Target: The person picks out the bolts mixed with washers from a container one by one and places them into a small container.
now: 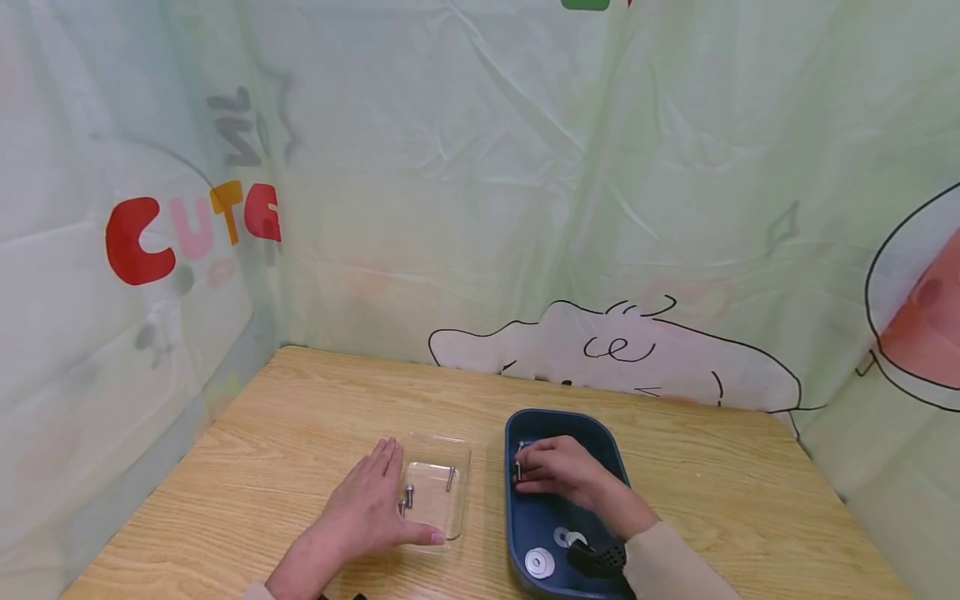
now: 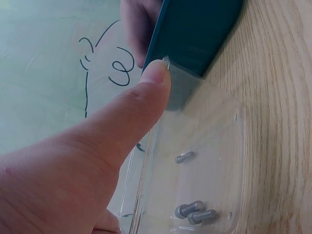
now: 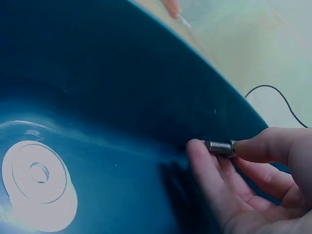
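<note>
My right hand (image 1: 561,472) reaches into the dark blue bin and pinches a silver bolt (image 3: 220,147) between thumb and fingertips, close to the bin's side wall. My left hand (image 1: 367,505) lies along the left side of a clear plastic box (image 1: 467,475), its fingers straight. In the left wrist view, the left thumb (image 2: 141,97) touches the box's rim. Inside the box are a slim bolt (image 1: 451,478) and two thicker bolts (image 2: 190,208) lying side by side. The left hand's other fingers are mostly hidden in the left wrist view.
The blue bin (image 1: 509,508) stands right of the clear box on a wooden table (image 1: 360,392). White washers (image 1: 539,563) lie at its near end, under the right wrist's black strap (image 1: 596,558). A printed curtain (image 1: 420,208) hangs behind the table and along its sides.
</note>
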Motion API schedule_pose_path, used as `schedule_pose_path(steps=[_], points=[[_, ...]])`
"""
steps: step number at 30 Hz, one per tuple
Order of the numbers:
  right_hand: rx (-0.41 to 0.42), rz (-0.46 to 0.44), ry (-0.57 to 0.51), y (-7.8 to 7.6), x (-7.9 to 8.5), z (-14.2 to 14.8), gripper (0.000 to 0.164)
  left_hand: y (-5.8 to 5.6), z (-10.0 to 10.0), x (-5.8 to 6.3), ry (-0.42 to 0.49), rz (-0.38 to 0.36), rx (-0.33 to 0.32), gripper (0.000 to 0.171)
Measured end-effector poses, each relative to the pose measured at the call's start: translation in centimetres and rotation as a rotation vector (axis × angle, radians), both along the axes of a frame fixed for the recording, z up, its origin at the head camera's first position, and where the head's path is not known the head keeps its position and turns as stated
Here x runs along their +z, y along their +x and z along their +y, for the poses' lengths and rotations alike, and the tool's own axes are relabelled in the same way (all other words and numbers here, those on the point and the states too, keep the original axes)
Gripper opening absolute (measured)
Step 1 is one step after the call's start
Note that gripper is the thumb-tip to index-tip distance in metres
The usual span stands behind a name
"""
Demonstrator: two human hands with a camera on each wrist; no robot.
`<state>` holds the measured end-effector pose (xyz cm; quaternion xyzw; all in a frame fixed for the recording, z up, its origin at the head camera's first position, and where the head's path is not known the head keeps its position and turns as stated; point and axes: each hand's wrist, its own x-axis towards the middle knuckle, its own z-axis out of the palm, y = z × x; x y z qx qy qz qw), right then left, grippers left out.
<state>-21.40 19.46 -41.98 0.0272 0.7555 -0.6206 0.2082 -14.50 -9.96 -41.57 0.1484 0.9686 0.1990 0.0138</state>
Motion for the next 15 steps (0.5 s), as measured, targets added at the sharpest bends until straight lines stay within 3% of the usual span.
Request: schedule_pose_path(steps=[15], points=[[0.067,0.047,-0.089,-0.2,2.1,0.8,0.03,0.0,0.0,0.1,-0.012,0.001,-0.003,0.133]])
